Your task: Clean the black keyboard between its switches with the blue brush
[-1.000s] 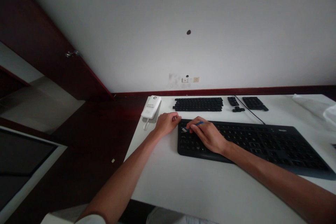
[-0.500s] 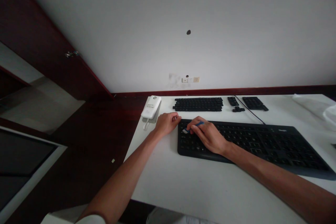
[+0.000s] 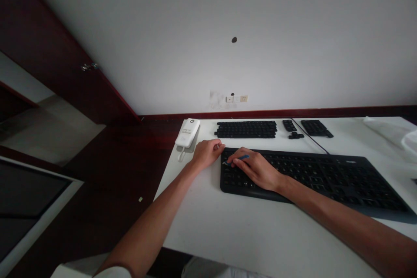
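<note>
A black keyboard (image 3: 299, 176) with its keycaps off lies on the white table, its bare key sockets showing. My right hand (image 3: 256, 168) rests over its left part, closed around a small brush (image 3: 244, 157) with a blue handle. The brush's pale tip touches the sockets near the left end; my fingers partly cover it. At the upper left corner of the keyboard, my left hand (image 3: 207, 153) is closed, with curled fingers and thumb against the edge.
Behind the keyboard lie loose black keycaps (image 3: 246, 130) in rows, with smaller groups (image 3: 313, 128) to the right. A white power bank (image 3: 188, 133) with a strap sits at the table's left edge. A cable (image 3: 309, 137) runs back; white plastic (image 3: 387, 132) lies far right.
My right hand has shifted slightly left with the brush, whose handle now lies a little lower and its tip farther left. My left hand and the keyboard have stayed put.
</note>
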{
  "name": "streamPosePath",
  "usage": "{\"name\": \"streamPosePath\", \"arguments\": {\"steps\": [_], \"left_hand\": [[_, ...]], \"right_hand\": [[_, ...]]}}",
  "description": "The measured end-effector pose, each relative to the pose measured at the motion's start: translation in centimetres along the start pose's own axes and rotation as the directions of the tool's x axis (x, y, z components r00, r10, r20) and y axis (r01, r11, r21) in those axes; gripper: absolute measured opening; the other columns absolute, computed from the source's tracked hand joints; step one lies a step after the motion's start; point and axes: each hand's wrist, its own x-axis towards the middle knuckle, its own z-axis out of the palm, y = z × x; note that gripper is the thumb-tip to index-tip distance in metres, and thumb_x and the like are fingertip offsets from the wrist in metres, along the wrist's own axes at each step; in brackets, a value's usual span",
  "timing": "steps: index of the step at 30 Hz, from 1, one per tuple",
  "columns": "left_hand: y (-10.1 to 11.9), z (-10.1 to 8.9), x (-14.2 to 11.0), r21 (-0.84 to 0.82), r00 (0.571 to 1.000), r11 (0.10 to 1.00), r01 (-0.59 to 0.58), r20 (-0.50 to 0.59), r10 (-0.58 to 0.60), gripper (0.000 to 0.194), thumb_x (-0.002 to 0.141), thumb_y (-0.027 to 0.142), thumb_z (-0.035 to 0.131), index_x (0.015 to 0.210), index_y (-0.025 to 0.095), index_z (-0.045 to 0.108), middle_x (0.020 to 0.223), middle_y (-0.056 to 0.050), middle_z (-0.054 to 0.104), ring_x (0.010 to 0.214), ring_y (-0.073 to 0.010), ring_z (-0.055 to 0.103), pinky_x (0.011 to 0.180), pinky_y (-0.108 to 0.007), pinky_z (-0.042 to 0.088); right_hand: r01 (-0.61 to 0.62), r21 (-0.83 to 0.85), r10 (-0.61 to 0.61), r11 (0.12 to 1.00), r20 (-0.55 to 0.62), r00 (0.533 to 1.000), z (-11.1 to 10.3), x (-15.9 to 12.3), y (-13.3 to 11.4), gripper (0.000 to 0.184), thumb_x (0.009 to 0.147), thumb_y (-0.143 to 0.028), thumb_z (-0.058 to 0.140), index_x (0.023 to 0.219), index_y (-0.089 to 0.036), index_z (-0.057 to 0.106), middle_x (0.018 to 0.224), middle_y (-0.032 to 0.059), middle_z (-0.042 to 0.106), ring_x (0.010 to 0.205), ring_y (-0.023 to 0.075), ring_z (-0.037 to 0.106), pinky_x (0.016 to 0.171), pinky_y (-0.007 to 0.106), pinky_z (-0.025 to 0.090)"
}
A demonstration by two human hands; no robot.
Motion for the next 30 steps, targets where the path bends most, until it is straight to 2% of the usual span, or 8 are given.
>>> {"name": "streamPosePath", "arguments": {"steps": [4, 9, 13, 17, 24, 30], "left_hand": [[-0.07, 0.02, 0.0, -0.008, 1.0, 1.0, -0.001, 0.004, 0.001, 0.039, 0.098, 0.05, 0.048, 0.083, 0.022, 0.069, 0.074, -0.001, 0.069, 0.066, -0.0164, 0.057, 0.06, -0.028, 0.024], [-0.12, 0.06, 0.03, -0.011, 1.0, 1.0, -0.009, -0.002, 0.009, 0.037, 0.098, 0.049, 0.048, 0.084, 0.022, 0.069, 0.073, -0.001, 0.069, 0.064, -0.0158, 0.056, 0.06, -0.028, 0.022], [-0.04, -0.03, 0.01, -0.008, 1.0, 1.0, -0.008, 0.0, 0.008, 0.037, 0.098, 0.05, 0.049, 0.083, 0.022, 0.07, 0.073, -0.001, 0.069, 0.066, -0.0166, 0.057, 0.06, -0.028, 0.022], [0.12, -0.16, -0.02, -0.001, 1.0, 1.0, 0.01, 0.019, -0.01, 0.038, 0.098, 0.05, 0.048, 0.085, 0.022, 0.07, 0.076, -0.002, 0.07, 0.067, -0.017, 0.057, 0.06, -0.028, 0.023], [-0.02, 0.03, 0.02, -0.005, 1.0, 1.0, 0.007, -0.009, -0.007, 0.039, 0.098, 0.05, 0.048, 0.083, 0.022, 0.07, 0.074, -0.002, 0.07, 0.066, -0.0171, 0.058, 0.06, -0.028, 0.023], [-0.17, 0.16, 0.01, -0.002, 1.0, 1.0, -0.016, -0.024, 0.016, 0.038, 0.098, 0.049, 0.048, 0.082, 0.023, 0.069, 0.075, -0.001, 0.07, 0.067, -0.017, 0.058, 0.06, -0.028, 0.023]], "right_hand": [[0.013, 0.002, -0.013, 1.0, -0.044, 0.999, 0.08, 0.03, 0.16, 0.029, 0.108, -0.027, 0.043, 0.115, -0.021, 0.07, 0.107, 0.0091, 0.072, 0.101, 0.0219, 0.066, 0.093, 0.038, 0.054], [0.022, -0.001, -0.022, 1.0, 0.012, 1.0, 0.17, 0.19, 0.24, 0.027, 0.106, -0.026, 0.047, 0.116, -0.022, 0.072, 0.111, 0.0082, 0.073, 0.106, 0.023, 0.066, 0.097, 0.039, 0.053], [0.002, -0.006, -0.002, 1.0, -0.05, 0.999, 0.15, 0.09, 0.19, 0.027, 0.106, -0.027, 0.047, 0.117, -0.022, 0.072, 0.11, 0.0085, 0.074, 0.104, 0.0229, 0.067, 0.095, 0.039, 0.054], [0.01, -0.012, -0.01, 1.0, 0.008, 1.0, 0.15, 0.05, 0.14, 0.026, 0.105, -0.026, 0.05, 0.118, -0.024, 0.073, 0.112, 0.0074, 0.075, 0.106, 0.0237, 0.067, 0.096, 0.04, 0.054], [-0.066, -0.043, 0.056, 0.997, -0.198, 0.979, 0.32, 0.21, 0.59, 0.024, 0.106, -0.029, 0.05, 0.113, -0.024, 0.072, 0.108, 0.0068, 0.074, 0.104, 0.0246, 0.067, 0.094, 0.041, 0.053], [-0.087, -0.035, 0.081, 0.996, -0.151, 0.985, 0.41, 0.35, 0.8, 0.025, 0.106, -0.029, 0.049, 0.115, -0.026, 0.072, 0.112, 0.0062, 0.073, 0.107, 0.0251, 0.066, 0.096, 0.042, 0.053]]}}
